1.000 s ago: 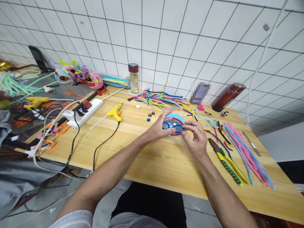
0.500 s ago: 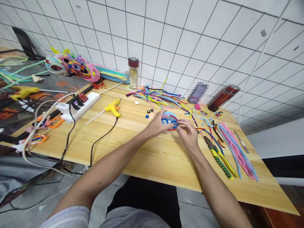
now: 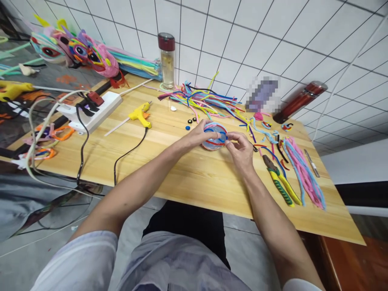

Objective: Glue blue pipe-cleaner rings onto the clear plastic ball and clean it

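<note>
My left hand point(image 3: 203, 134) grips the left edge of a round, clear piece point(image 3: 213, 144) trimmed with red, blue and light-blue pipe cleaners. The thumb lies across its face over the blue loops. At the right edge, my right hand point(image 3: 241, 149) has its fingertips closed on the blue pipe cleaner point(image 3: 223, 136) of that piece; the exact pinch point is partly hidden. Just beyond the left hand lie small black rings point(image 3: 192, 121) and a blue dot point(image 3: 188, 128).
A yellow glue gun point(image 3: 141, 115) and white power strip point(image 3: 97, 111) lie left, with trailing cords. Behind are loose pipe cleaners point(image 3: 203, 99) and a glass bottle point(image 3: 167, 64). Pliers point(image 3: 280, 182), a pen-like knife point(image 3: 312, 163) and a red flask point(image 3: 300, 102) are right.
The camera view has tipped downward, so the table stands higher in the picture. The round piece has turned in my hands, its red strip now crossing lower. Both hands keep their hold.
</note>
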`<state>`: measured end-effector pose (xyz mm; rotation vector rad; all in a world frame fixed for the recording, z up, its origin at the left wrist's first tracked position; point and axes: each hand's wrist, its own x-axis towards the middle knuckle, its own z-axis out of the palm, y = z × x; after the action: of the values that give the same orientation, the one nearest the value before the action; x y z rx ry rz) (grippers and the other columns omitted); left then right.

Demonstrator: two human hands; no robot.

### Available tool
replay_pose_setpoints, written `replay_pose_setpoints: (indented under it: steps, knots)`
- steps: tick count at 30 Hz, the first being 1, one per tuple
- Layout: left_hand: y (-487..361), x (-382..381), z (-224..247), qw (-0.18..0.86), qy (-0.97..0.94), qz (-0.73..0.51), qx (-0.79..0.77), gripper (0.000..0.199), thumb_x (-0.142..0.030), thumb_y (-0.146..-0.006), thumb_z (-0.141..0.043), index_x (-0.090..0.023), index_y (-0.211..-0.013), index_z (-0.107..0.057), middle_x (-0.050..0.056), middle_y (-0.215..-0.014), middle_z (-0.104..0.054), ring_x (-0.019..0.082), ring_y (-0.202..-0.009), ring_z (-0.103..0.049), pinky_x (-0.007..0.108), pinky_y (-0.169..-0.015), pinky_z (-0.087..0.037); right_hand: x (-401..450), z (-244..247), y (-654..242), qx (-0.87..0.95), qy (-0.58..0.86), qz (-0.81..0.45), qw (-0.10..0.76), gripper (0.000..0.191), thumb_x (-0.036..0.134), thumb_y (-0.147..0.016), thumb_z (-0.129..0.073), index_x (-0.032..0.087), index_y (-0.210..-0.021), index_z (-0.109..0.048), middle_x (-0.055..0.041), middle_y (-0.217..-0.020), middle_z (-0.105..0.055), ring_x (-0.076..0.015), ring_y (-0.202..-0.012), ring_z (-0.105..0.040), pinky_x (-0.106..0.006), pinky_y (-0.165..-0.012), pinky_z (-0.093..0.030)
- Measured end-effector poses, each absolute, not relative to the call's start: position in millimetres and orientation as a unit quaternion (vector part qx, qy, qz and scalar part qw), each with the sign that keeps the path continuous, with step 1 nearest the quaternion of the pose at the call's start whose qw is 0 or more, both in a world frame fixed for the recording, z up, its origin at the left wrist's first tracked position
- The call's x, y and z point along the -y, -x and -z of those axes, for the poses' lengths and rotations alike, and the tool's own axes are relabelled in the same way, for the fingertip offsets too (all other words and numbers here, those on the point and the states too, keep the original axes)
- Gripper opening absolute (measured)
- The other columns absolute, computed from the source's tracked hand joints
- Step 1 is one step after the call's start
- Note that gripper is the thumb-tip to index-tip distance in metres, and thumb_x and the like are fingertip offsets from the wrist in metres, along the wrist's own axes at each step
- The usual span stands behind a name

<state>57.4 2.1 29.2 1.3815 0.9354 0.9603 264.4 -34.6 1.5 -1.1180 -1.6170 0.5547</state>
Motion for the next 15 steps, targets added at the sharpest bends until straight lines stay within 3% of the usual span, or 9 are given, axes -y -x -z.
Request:
replay_pose_setpoints:
  steps: [15]
  knots:
    - [-60.2,-2.9,-27.4,0.554,-0.587,-0.426,-0.408,0.052,-0.039,-0.071,-0.073,-0.017,-0.114,-0.052,0.007,-0.116,-0.061,0.024,-0.111,-0.061,0.037,-0.1,-0.047,33.4,0.0,-264.4,0.672,0.466,-0.235,0.526,0.019,0.036,-0.088,-0.073,0.026,-0.104,-0.074,-0.0055,-0.111,-0.068,-0.0193,-0.097,-0.067,-0.034,-0.078,-0.06]
